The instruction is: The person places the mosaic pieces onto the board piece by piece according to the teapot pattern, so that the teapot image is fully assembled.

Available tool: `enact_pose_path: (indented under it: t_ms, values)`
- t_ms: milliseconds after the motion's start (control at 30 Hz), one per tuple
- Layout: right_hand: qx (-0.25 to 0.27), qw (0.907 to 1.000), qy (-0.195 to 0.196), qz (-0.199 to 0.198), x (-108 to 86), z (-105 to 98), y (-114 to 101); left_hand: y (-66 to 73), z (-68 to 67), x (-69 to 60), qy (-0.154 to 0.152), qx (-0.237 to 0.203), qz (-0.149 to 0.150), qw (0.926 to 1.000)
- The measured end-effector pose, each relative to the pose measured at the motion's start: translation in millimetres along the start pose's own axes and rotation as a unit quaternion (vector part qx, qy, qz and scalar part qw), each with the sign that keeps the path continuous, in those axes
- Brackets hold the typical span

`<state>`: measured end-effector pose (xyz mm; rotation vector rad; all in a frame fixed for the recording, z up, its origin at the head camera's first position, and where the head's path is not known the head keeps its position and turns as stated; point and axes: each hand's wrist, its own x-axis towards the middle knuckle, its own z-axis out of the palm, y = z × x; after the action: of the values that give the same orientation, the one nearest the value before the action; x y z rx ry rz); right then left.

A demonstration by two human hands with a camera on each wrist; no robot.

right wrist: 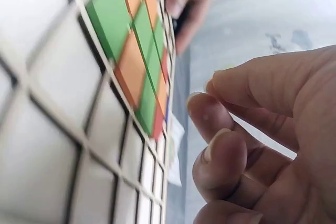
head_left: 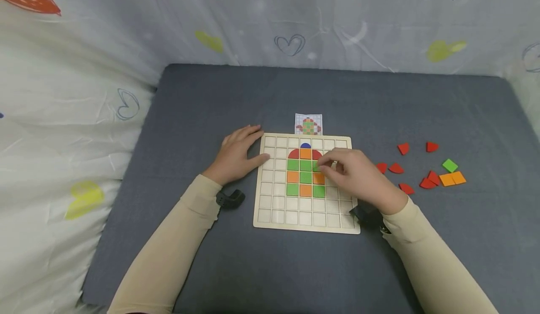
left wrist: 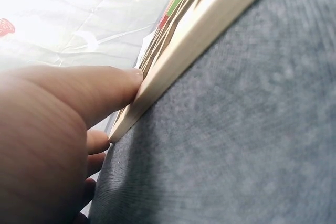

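A wooden grid board (head_left: pixel 291 217) lies on the table, partly filled with coloured tiles. Among them are a blue half-round tile (head_left: pixel 305 145), a red rounded tile (head_left: pixel 294 154), green square tiles (head_left: pixel 305 165) and orange square tiles (head_left: pixel 293 177). My left hand (head_left: pixel 241 157) rests at the board's upper left corner, its thumb on the left rim. Above the pattern's right side hovers my right hand (head_left: pixel 356 173), fingers loosely bent, with nothing visible between them in the right wrist view. It hides part of the board's right columns.
A small pattern card (head_left: pixel 308 124) touches the board's far edge. To the right lie several loose red rounded tiles (head_left: pixel 403 148), a green square (head_left: pixel 450 165) and two orange squares (head_left: pixel 453 178). A patterned white curtain (head_left: pixel 253 18) hangs behind the grey table (head_left: pixel 219 267).
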<state>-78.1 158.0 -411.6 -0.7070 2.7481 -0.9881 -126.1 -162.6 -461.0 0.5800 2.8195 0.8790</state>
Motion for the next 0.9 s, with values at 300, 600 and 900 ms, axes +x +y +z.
enact_pose_path:
  t_ms: [300,600,900]
  values:
    - [-0.003,0.9984,0.019,0.054,-4.7,-23,17,0.7,-2.0,0.3,0.001,0.001,0.001,1.0]
    - [-0.017,0.9937,0.027,0.107,-25.4,-41,38,-1.0,1.2,1.9,-0.009,0.006,0.005,0.9999]
    - [-0.044,0.9895,0.044,0.131,-52.3,-66,63,-1.8,0.7,1.2,-0.003,0.004,0.008,1.0]
